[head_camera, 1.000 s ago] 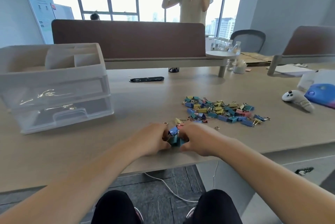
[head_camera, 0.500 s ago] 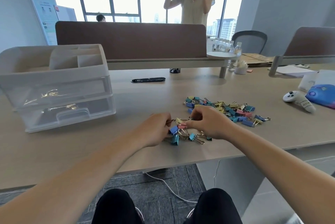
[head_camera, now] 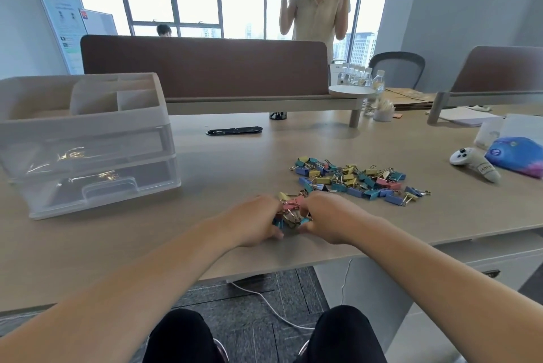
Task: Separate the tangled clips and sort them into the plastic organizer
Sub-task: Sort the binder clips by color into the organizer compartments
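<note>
Tangled clips (head_camera: 291,211), pink, yellow and blue, bunched low at the counter (head_camera: 235,163), to the right of the plastic organizer (head_camera: 88,142) and nearer the front edge. Clutched from both sides: left hand (head_camera: 252,221) curled on one end, right hand (head_camera: 332,215) curled on the other. Farther right of the organizer, loose pile of clips (head_camera: 352,179), apart from the bunch.
</note>
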The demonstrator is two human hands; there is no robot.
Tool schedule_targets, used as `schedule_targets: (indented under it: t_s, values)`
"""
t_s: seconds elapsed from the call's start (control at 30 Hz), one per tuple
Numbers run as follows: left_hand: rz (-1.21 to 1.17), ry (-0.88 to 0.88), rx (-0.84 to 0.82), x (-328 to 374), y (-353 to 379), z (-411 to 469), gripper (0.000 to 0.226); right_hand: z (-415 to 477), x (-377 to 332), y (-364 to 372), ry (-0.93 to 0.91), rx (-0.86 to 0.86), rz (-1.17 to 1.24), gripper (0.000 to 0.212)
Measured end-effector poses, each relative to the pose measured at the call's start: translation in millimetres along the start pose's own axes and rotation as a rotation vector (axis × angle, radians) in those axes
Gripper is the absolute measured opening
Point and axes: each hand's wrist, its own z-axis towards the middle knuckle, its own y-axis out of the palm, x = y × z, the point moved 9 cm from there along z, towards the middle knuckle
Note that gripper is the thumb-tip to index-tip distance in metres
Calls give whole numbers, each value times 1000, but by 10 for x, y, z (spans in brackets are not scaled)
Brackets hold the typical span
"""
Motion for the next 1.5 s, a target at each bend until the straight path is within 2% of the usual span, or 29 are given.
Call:
schedule_targets:
  t_s: [0.13, 0.27, 0.4, 0.47, 0.53, 0.63, 0.8, 0.93, 1.17, 1.3, 1.5]
  values:
    - [-36, 26, 10, 22, -17, -23, 30, -22, 3, 3, -2, 15, 77, 25]
    - [-175, -11, 47, 59, -151, -21, 27, -90, 200, -228, 57, 90, 282, 21]
    - [-186, -27, 78, 145, -265, 77, 21, -163, 498, -416, 123, 137, 352, 18]
    - [-212, -9, 54, 250, -261, 139, 18, -189, 623, -419, 152, 123, 342, 16]
    - [-206, 0, 14, 358, -229, 215, 27, -208, 710, -376, 175, 82, 313, 14]
    - [-152, -3, -63, 479, -143, 339, 33, -239, 788, -299, 203, 23, 273, 18]
    - [-61, 42, -106, 706, -72, 502, 29, -293, 809, -146, 170, -92, 128, 31]
    - [-24, 77, -113, 861, -11, 600, 9, -278, 891, -44, 175, -94, 136, 31]
    - [-20, 61, -139, 835, 91, 669, 18, -216, 913, 74, 156, -88, 214, 29]
    - [-48, 78, -117, 836, 92, 675, 9, -196, 921, 102, 159, -69, 228, 25]
    - [-45, 125, -111, 891, 108, 647, 10, -193, 929, 90, 170, -58, 199, 21]
